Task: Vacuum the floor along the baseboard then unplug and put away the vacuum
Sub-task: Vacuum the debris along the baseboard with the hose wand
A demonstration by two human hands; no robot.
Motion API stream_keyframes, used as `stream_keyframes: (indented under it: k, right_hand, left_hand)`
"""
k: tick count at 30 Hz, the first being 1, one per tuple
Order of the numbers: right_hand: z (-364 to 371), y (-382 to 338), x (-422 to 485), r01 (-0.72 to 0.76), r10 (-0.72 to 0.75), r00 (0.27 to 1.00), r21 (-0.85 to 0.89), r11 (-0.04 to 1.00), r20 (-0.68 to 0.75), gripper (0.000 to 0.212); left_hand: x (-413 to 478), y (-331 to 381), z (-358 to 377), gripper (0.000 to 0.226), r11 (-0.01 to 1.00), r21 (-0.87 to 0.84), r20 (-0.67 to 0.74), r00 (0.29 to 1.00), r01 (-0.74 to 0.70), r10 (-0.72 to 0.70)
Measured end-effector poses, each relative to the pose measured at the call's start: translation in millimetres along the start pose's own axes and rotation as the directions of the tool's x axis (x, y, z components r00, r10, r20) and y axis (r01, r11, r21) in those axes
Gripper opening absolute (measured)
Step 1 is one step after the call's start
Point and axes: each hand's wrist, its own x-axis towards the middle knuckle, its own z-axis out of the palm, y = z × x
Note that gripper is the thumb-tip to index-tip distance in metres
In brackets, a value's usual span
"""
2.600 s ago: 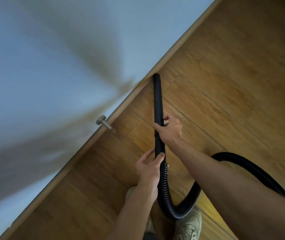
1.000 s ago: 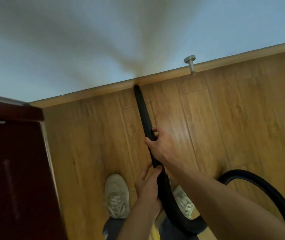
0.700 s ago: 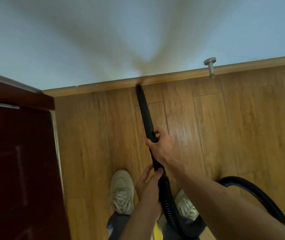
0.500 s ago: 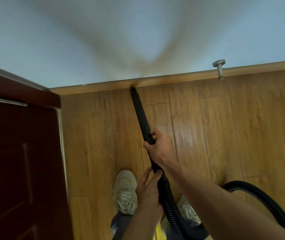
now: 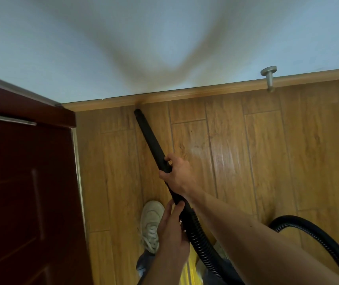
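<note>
A black vacuum nozzle tube (image 5: 150, 138) slants across the wooden floor, its tip just short of the wooden baseboard (image 5: 185, 94). My right hand (image 5: 177, 174) grips the tube at its middle. My left hand (image 5: 171, 229) holds it lower down, where the ribbed black hose (image 5: 199, 241) begins. The hose loops behind my right arm and reappears at the right (image 5: 308, 229). The vacuum body and its plug are out of view.
A dark red door (image 5: 26, 192) stands at the left, its edge close to the nozzle's path. A metal door stopper (image 5: 269, 78) juts from the baseboard at the right. My pale shoe (image 5: 151, 225) rests on the floor below the hands.
The nozzle tip has slid left along the baseboard toward the door corner, away from the door stopper, and now sits slightly off the baseboard. Both hands keep their grip.
</note>
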Motion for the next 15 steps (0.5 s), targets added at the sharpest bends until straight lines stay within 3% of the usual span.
stream_keyframes:
  k: [6,11,15]
  right_hand:
    - [-26.6,18.1,-9.2,-0.031,0.045,0.988,0.095,0.995,-0.149,0.039]
    - [-66.1,50.5,-22.4,-0.094,0.135,0.962,0.176,0.98,-0.236,0.034]
    - [-97.2,79.9,-31.0,-0.163,0.251,0.923,0.294,0.942,-0.291,0.031]
  left_hand:
    - [-5.1,-11.4,15.7,0.031,0.992,0.118,0.002,0.999,-0.032,0.032]
    - [-20.2,-29.8,48.5,0.021,0.975,0.223,-0.034,0.999,-0.014,0.023]
    - [-24.3,-51.0,72.2,0.026,0.933,0.36,-0.07,0.996,-0.02,0.048]
